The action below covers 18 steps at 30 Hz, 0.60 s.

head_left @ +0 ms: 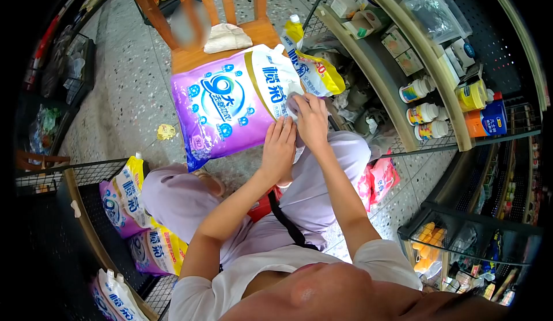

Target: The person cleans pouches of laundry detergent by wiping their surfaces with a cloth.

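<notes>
A large purple and white detergent pouch (pixel 216 110) lies flat on the seat of a wooden chair (pixel 187 60), overhanging its near edge. My left hand (pixel 280 145) rests on the pouch's lower right edge, fingers stretched out and lying flat. Just beyond it, my right hand (pixel 311 119) has its fingers bent over a small greyish cloth (pixel 294 105), pressed against the white end of the pouch. A folded off-white cloth (pixel 227 37) sits on the seat behind the pouch. Beside the chair stands a yellow and white detergent pouch (pixel 319 73) with a white cap.
On the right, a shelf rack (pixel 374 70) holds boxes, several bottles (pixel 422 113) and a clear plastic bin (pixel 435 10). More detergent pouches (pixel 158 249) stand on a low black shelf at left. A pink package (pixel 383 178) and a yellow scrap (pixel 166 132) lie on the floor.
</notes>
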### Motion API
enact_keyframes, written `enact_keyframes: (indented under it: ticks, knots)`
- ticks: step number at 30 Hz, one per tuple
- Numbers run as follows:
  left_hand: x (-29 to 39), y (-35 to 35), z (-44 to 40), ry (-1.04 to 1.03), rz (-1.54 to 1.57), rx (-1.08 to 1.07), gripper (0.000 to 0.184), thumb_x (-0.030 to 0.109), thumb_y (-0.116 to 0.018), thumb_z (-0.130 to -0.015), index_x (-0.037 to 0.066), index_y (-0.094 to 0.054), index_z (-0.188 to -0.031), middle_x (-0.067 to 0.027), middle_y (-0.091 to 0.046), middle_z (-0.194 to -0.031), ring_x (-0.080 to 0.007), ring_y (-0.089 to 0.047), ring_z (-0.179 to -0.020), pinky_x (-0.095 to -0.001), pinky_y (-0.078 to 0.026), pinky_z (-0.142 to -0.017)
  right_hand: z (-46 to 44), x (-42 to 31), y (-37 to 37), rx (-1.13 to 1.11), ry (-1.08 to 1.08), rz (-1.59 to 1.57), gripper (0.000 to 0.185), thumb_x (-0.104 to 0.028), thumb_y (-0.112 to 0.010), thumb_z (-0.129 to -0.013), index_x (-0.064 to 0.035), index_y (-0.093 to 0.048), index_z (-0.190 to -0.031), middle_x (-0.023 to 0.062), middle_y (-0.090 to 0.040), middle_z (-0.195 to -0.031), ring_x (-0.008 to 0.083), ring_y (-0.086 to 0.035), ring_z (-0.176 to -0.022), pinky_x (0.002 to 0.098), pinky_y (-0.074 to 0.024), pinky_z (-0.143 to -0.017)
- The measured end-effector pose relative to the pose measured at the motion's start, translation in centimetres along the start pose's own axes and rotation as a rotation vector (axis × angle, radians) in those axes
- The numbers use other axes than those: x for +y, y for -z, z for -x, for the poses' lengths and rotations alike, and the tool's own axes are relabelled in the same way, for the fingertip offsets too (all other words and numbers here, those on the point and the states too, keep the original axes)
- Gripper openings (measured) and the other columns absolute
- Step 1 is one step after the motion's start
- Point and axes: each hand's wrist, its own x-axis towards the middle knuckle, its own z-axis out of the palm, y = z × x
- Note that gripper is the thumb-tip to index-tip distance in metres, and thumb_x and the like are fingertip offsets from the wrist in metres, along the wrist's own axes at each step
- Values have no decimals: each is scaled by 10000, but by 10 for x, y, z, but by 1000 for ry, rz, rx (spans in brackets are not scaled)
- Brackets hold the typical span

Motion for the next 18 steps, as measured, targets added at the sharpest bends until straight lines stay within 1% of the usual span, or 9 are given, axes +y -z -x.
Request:
enact_keyframes:
  ticks: [3, 7, 10, 13, 18]
  knots:
    - [-2, 1, 1, -4, -8, -16, 500, 102, -622, -811, -32, -540, -1285, -178, -495, -1379, -360, -424, -1323, -485, -323, -1097, -21, 3, -11, 12, 9, 0, 405, 11, -590, -784, -83, -645, -1174, 119, -580, -1191, 347, -534, -1063, 430, -436, -908]
    - [-3, 2, 2, -6, -7, -28, 484, 100, -619, -811, -29, -547, -1272, -171, -488, -1387, -361, -417, -1325, -484, -321, -1096, -47, 10, -28, 33, 38, 23, 384, 22, -584, -778, -82, -659, -1140, 118, -602, -1160, 342, -551, -1025, 423, -446, -898]
    - [-3, 2, 2, 0, 14, -20, 477, 99, -618, -810, -30, -552, -1264, -170, -488, -1388, -361, -418, -1322, -483, -319, -1095, -56, 14, -32, -2, 35, 5, 339, -28, -540, -836, -110, -664, -1140, 86, -595, -1175, 317, -540, -1049, 428, -435, -908]
    - [-3, 1, 2, 1, 17, -11, 479, 98, -619, -806, -29, -553, -1263, -169, -488, -1387, -360, -420, -1320, -482, -320, -1093, -61, 14, -33, 1, 51, 4, 341, -25, -541, -836, -109, -664, -1143, 75, -601, -1161, 316, -540, -1046, 426, -436, -903]
    - [-4, 1, 3, -2, 10, 7, 481, 103, -611, -809, -26, -552, -1269, -167, -490, -1387, -357, -422, -1319, -481, -322, -1092, -79, 18, -47, 38, 28, 31, 343, -28, -541, -839, -108, -665, -1149, 86, -602, -1146, 320, -538, -1052, 440, -435, -907]
